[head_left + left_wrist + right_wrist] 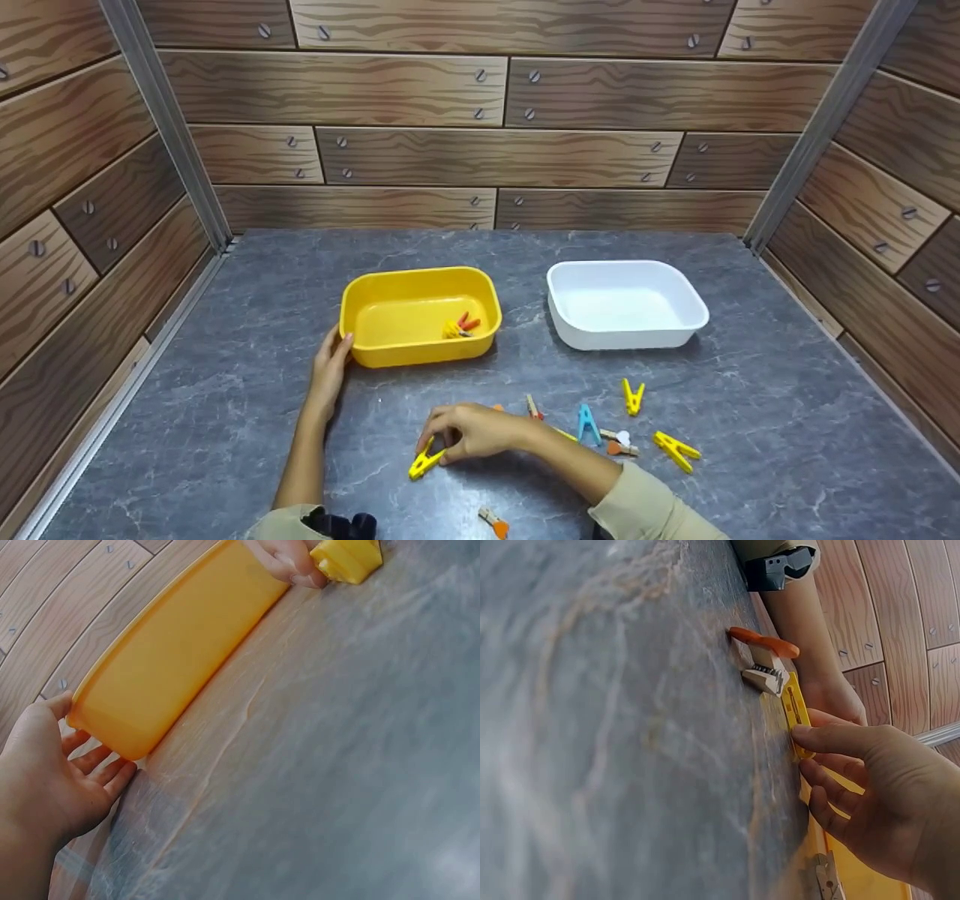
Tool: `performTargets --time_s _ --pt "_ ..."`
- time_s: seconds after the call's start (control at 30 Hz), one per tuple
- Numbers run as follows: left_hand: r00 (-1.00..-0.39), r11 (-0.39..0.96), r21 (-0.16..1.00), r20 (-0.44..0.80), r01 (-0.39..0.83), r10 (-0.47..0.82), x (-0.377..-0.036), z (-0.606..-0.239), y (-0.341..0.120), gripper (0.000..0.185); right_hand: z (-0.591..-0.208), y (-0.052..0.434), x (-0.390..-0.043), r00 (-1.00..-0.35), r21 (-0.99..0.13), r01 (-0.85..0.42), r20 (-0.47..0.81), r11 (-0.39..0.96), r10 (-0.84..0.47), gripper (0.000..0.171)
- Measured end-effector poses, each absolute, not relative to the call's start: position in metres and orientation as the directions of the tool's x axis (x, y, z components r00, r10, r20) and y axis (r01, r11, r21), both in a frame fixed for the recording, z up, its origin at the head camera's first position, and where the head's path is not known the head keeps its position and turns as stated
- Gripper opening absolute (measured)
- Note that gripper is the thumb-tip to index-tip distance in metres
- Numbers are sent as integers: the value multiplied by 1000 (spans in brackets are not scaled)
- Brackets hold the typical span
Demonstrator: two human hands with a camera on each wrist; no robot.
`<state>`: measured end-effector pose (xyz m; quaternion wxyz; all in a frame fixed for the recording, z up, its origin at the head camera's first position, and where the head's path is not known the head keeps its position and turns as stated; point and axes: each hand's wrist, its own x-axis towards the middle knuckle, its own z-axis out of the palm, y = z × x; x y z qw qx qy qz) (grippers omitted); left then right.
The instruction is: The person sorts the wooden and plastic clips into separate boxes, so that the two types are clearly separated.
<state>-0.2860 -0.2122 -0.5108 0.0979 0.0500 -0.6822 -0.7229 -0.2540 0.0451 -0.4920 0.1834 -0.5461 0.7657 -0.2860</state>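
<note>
My left hand [328, 375] holds the near left corner of the yellow tub [420, 355], thumb at the rim and fingers against the outer wall, as the left wrist view shows. Between thumb and fingers, my right hand [480, 429] pinches a yellow clothespin [425, 463] in front of the tub. The right wrist view shows that clothespin [796, 712] at the fingertips. Inside the tub, red and yellow clothespins [466, 324] lie together at the right end.
A white tub [630, 340] stands right of the yellow one. Scattered on the grey tabletop are yellow clothespins [676, 451], a blue clothespin [587, 424] and several wooden ones, one with an orange piece [495, 523] near the front. Wood-patterned walls [405, 157] enclose the table.
</note>
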Motion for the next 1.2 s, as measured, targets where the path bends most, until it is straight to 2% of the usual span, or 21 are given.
performTargets --time_s 0.97,1.2 --pt "-977 -57 993 91 104 -195 -286 -511 -212 53 -473 49 -258 -446 -628 -714 66 310 -893 31" --pt "-979 -92 990 84 102 -187 -279 -499 -209 53 -466 55 -261 -464 -629 -708 71 322 -883 31"
